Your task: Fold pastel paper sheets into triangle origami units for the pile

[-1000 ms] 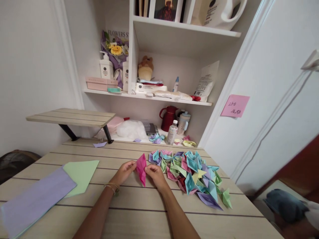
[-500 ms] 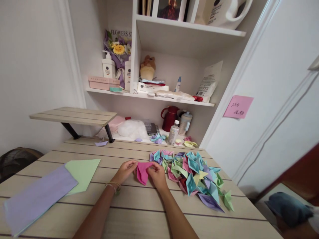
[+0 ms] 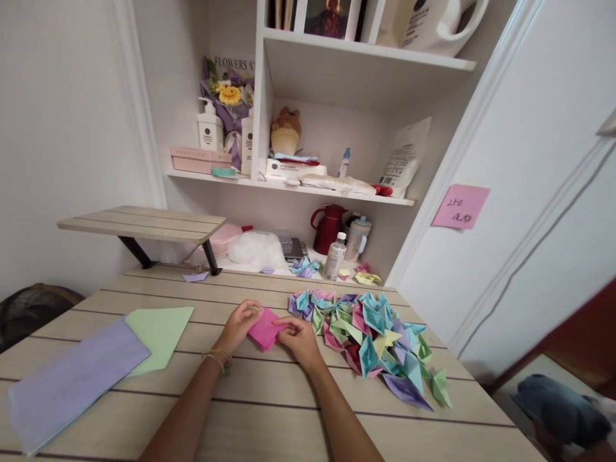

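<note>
A bright pink piece of folded paper (image 3: 264, 330) is held between both hands just above the table, its shape now a flat diamond. My left hand (image 3: 240, 326) pinches its upper left edge, with a bracelet round the wrist. On the other side, my right hand (image 3: 297, 337) grips the right corner between thumb and fingers. To the right of that hand lies a heap of folded paper boats (image 3: 366, 333) in blue, green, pink, purple and yellow. Left of my hands are purple sheets (image 3: 79, 382) and a light green sheet (image 3: 161, 337), partly overlapping.
A small raised wooden stand (image 3: 144, 224) with black legs is at the table's back left. Behind the table, a clear bottle (image 3: 334, 258), a red jug (image 3: 328, 230) and a cup (image 3: 357, 239) stand below shelves. A pink note (image 3: 461, 206) sticks to the right wall.
The pink paper has gone from a partly opened, pocket-like shape to a flat diamond. It has shifted slightly left, and the fingers of both hands have changed their hold.
</note>
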Demonstrator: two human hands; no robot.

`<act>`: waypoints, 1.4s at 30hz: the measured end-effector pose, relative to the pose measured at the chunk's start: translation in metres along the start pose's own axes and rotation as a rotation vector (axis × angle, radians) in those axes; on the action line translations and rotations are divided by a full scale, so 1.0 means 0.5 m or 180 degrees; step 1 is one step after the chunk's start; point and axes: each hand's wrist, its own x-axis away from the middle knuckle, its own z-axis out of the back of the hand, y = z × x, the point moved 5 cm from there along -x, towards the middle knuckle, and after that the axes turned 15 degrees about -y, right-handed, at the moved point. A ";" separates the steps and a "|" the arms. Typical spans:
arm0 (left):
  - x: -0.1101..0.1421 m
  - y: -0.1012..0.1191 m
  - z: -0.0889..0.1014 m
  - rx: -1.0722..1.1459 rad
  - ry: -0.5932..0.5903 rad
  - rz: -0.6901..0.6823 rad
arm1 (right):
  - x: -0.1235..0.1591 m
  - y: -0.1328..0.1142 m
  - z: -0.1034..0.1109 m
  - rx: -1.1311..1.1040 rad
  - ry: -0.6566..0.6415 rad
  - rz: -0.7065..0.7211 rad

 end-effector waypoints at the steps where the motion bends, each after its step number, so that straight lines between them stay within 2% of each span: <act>1: -0.001 0.001 0.002 -0.0021 0.0033 -0.0043 | 0.000 0.001 0.000 0.0044 -0.0008 -0.0018; 4: 0.001 0.008 0.001 -0.0131 0.0044 -0.0101 | 0.001 0.002 0.012 0.0155 0.0283 -0.0022; 7: 0.003 0.013 -0.010 -0.0128 -0.0128 -0.0048 | 0.002 0.001 0.025 0.0079 0.0629 0.0018; 10: 0.003 0.009 -0.018 -0.0037 -0.0276 0.0029 | 0.003 -0.003 0.029 -0.0043 0.0746 0.0053; 14: -0.002 0.000 -0.015 -0.0034 -0.0165 0.0111 | 0.003 -0.008 0.026 -0.0189 0.0666 0.0075; 18: 0.000 0.005 -0.010 -0.0159 -0.0025 0.0057 | -0.001 -0.002 0.017 -0.0674 0.0431 0.0030; 22: 0.004 0.014 -0.006 -0.0381 0.0150 -0.0049 | -0.001 0.008 0.021 -0.0820 0.0554 -0.0015; 26: 0.001 0.006 -0.002 -0.0272 0.0143 -0.0093 | 0.000 0.016 0.026 -0.0813 0.0648 0.0025; 29: -0.002 -0.003 0.002 -0.0229 0.0131 -0.0137 | 0.001 0.016 0.029 -0.0651 0.0720 0.0083; 32: -0.002 -0.007 0.002 -0.0284 0.0071 -0.0114 | 0.000 0.010 0.027 -0.0211 0.0603 0.0099; 37: 0.002 -0.003 -0.014 -0.0163 -0.0291 -0.0052 | 0.002 -0.001 0.020 0.0758 0.0345 -0.0053; 42: 0.003 0.002 -0.027 -0.0201 -0.0488 -0.0068 | 0.004 -0.010 0.014 0.0988 0.0206 -0.0002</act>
